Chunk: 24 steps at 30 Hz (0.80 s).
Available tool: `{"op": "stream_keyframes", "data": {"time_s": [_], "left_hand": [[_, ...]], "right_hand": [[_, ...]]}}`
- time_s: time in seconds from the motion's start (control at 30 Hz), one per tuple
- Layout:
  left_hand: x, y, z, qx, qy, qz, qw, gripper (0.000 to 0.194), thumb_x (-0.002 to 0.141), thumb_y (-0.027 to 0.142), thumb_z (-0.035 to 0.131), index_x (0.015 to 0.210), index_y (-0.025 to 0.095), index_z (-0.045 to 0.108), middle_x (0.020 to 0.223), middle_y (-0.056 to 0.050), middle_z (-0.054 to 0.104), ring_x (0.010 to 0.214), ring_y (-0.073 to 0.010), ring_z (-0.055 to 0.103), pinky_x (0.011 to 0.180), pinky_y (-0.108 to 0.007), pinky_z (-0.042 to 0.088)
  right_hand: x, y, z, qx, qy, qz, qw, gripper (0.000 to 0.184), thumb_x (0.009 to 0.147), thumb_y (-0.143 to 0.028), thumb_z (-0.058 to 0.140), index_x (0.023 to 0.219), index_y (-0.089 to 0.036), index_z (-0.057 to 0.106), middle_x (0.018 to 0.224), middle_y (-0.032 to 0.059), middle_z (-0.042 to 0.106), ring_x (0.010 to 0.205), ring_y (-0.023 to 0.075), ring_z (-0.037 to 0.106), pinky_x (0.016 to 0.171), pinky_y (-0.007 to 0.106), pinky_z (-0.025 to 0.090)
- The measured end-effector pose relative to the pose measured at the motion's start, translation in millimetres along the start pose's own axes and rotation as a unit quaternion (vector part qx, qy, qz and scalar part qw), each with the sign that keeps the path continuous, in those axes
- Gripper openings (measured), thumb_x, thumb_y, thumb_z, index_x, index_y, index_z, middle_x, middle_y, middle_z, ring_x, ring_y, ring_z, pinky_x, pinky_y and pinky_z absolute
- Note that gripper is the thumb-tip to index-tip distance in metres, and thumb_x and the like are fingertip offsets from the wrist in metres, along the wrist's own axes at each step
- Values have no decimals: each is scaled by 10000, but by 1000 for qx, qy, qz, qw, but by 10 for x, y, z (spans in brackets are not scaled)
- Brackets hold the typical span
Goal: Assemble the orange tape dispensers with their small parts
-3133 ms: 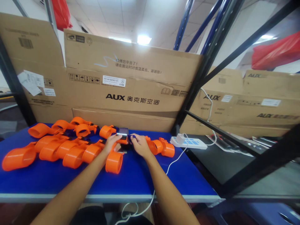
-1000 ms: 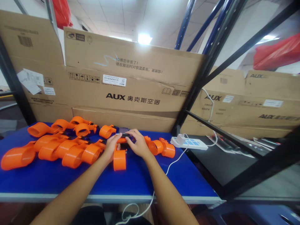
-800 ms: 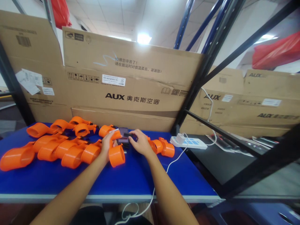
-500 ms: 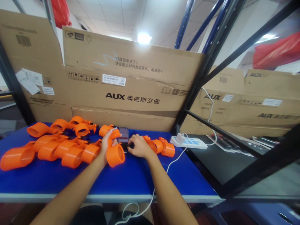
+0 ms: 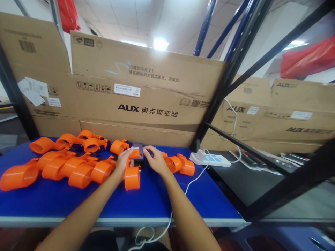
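My left hand (image 5: 124,163) is closed around an orange plastic piece with a round cup (image 5: 132,178) hanging at its lower end. Another orange part of that piece rises beside my fingers. Right behind it lies a dark flat device with a screen (image 5: 138,146), partly covered by the piece. At the device's right edge my right hand (image 5: 156,161) has its thumb and forefinger drawn together; whatever may be between them is too small to make out. A similar orange ring piece (image 5: 118,147) stands just behind my left hand.
Several orange ring pieces (image 5: 81,175) lie in rows on the left of the blue table (image 5: 157,198); a few more (image 5: 187,166) sit right of my right hand. A white power strip (image 5: 216,159) trails a cable over the front edge. Cardboard (image 5: 146,122) walls the back.
My left hand has shifted slightly right, and the orange piece has turned, its lower cup now hanging straighter. My right hand has moved up along the device's right edge.
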<state>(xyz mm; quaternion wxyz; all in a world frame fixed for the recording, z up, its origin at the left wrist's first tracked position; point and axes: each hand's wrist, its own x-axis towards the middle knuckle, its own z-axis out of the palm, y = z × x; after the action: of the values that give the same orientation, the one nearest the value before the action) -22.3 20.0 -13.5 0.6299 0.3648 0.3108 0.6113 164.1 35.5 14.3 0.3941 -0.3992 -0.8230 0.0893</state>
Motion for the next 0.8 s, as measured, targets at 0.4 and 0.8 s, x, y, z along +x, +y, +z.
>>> {"op": "stream_keyframes", "data": {"time_s": [0.4,0.8], "left_hand": [[-84,-85,88,76,-22,25,997,374,753,478,813,866,131,730,569,9,602,338,-62,432,338,-202,244],[-38,-53,48,14,17,23,999,363,730,474,845,773,165,661,482,50,537,326,-64,421,344,-185,243]], "right_hand": [[-1,-51,13,90,7,-4,996,167,951,-358,641,1016,-241,742,999,50,750,931,217,666,905,376,495],[44,96,-54,30,106,33,993,134,917,-350,651,906,-234,716,974,55,738,952,234,640,897,383,476]]}}
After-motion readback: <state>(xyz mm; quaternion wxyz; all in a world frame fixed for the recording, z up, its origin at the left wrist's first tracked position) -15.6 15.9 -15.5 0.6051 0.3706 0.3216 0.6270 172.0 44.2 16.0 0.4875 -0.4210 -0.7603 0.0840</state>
